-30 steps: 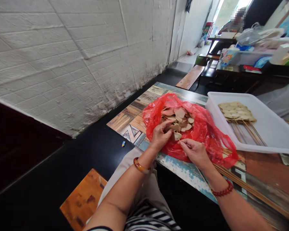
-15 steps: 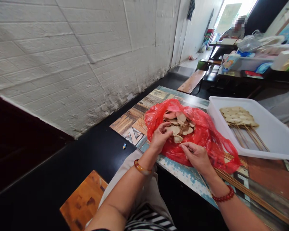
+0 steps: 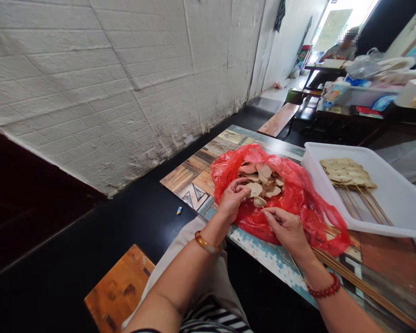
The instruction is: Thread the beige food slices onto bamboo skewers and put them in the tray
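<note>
A crumpled red plastic bag (image 3: 301, 212) lies open on the table, holding a heap of thin, beige, rounded food slices (image 3: 264, 172). My left hand (image 3: 234, 199) is over the bag's near side, thumb and fingers pinching one pale slice (image 3: 254, 189). With its fingertips my right hand (image 3: 287, 229) grips a thin wooden skewer (image 3: 298, 266), which runs back under the wrist. At the skewer's tip is a small slice (image 3: 260, 202); whether the tip has pierced it, I cannot tell.
A white plastic tray (image 3: 398, 185) to the right holds skewered slices (image 3: 348, 172). Bare skewers (image 3: 364, 280) lie on the patterned table (image 3: 183, 178). An orange wooden stool (image 3: 119, 289) stands lower left, beside a white wall (image 3: 142, 69). Farther back are a bench (image 3: 279, 120) and a seated person (image 3: 345, 48).
The whole view has shifted slightly, so the table and bag sit a little further right and lower. Both hands keep nearly the same pose at the slices.
</note>
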`<state>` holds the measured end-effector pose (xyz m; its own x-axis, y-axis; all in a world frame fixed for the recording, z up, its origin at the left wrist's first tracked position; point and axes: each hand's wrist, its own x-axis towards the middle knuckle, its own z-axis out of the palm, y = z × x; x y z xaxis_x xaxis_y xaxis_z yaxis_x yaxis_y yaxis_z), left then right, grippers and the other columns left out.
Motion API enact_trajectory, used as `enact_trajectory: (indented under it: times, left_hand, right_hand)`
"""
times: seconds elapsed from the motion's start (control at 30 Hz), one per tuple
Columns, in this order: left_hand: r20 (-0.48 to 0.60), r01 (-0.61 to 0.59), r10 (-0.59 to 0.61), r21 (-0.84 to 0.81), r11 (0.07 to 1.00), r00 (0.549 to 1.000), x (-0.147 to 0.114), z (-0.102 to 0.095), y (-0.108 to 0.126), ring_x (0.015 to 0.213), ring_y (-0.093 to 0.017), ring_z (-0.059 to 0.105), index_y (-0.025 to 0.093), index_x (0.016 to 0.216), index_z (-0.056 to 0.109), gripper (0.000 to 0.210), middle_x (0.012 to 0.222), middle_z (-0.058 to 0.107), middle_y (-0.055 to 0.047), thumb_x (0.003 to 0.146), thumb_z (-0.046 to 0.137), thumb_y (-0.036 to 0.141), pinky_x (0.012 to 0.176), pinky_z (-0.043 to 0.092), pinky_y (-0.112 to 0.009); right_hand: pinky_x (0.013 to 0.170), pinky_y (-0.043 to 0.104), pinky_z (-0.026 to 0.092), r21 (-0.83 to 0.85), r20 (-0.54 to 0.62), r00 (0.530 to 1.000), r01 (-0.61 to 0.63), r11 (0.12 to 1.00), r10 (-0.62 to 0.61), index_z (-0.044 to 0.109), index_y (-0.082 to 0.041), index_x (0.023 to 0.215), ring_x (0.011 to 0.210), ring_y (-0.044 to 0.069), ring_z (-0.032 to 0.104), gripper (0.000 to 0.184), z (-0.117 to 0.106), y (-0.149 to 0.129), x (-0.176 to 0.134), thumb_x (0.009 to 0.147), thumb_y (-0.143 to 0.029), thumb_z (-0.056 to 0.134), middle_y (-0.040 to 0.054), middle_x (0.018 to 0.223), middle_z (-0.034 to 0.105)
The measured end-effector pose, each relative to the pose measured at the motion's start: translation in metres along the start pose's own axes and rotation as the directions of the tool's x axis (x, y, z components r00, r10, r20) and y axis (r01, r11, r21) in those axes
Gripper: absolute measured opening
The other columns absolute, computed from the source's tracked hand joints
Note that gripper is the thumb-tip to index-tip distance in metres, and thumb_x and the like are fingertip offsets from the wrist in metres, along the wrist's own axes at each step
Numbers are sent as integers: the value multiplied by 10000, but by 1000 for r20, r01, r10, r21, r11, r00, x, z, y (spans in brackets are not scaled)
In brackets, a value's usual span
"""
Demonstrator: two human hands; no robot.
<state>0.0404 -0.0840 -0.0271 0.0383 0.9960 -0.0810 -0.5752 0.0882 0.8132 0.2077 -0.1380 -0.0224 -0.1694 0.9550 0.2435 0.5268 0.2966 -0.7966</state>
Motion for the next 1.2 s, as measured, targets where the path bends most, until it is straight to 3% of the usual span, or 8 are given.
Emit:
enact_trajectory:
  times: [0.43,0.7,1.2]
  left_hand:
    - [-23,9,-9,-22,1000,1000,1,2,3,563,-86,524,168,1058,570,552,669,555,50,568,799,281,586,487,-245]
    - [6,-17,17,-13,1000,1000,3,0,1,548,-59,504,157,1059,583,504,651,557,53,600,770,245,568,409,-187]
    - [30,-110,107,176,978,994,-6,9,2,564,-74,494,186,1120,557,496,677,533,53,656,717,253,512,416,-177]
  right_hand:
    - [569,258,488,-48,-16,999,45,998,-46,688,-211,864,611,156,632,256,2,3,1,892,-381,498,17,713,686]
    - [636,288,510,-40,-17,998,68,997,-69,698,-229,874,669,175,658,250,2,0,1,885,-379,499,24,756,709]
    - [484,239,442,-29,-22,1000,12,1000,-13,682,-197,876,537,145,589,282,3,1,2,891,-400,487,9,618,633]
